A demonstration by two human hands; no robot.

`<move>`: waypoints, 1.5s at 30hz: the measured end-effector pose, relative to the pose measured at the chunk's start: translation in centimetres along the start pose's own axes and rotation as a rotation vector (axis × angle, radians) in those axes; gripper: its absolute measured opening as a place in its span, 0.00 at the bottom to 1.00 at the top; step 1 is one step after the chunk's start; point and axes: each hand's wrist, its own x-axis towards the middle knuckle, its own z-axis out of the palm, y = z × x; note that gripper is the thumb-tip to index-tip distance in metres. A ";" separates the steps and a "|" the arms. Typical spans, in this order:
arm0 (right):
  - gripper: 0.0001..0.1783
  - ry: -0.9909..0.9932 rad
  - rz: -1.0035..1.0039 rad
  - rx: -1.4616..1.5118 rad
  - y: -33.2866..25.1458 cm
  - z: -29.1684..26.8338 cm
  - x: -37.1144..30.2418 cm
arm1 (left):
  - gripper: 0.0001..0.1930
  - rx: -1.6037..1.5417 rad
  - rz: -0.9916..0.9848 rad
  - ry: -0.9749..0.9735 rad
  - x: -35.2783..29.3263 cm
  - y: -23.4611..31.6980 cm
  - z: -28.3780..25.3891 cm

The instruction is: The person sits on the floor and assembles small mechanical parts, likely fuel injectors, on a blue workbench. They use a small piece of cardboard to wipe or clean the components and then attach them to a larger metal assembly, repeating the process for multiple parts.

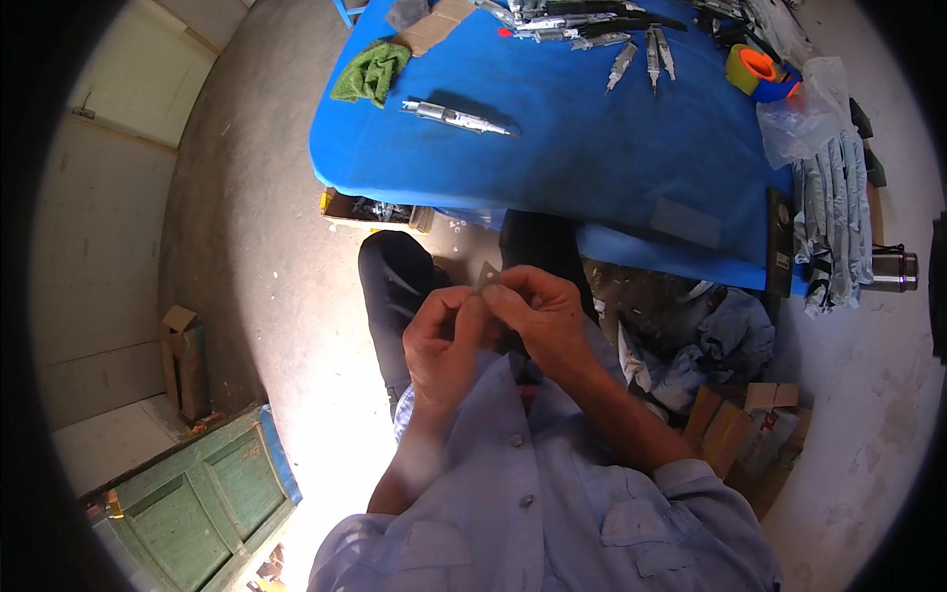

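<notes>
My left hand (442, 340) and my right hand (545, 314) meet above my lap, fingers of both closed in a pinch. Between their fingertips sits a small thin greyish piece with a pointed corner (489, 272) and what looks like a hole in it; the fingers hide the rest. Beyond the hands, a slim silver-and-white tool with a pointed tip (456, 117) lies alone on the blue-covered table (572, 148). A crumpled green cloth (372, 72) rests to the left of that tool.
Several similar slim tools (621, 65) lie at the table's far side. Toward the right are an orange-and-yellow round item (755, 65), clear plastic bags (814, 118) and a metal flask (895, 269). An open box (380, 212) stands below the table's near left edge; cartons (745, 429) sit at lower right.
</notes>
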 end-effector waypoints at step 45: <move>0.06 -0.006 -0.104 -0.279 0.1 -0.5 -0.1 | 0.02 -0.030 -0.023 -0.093 1.1 0.6 -1.4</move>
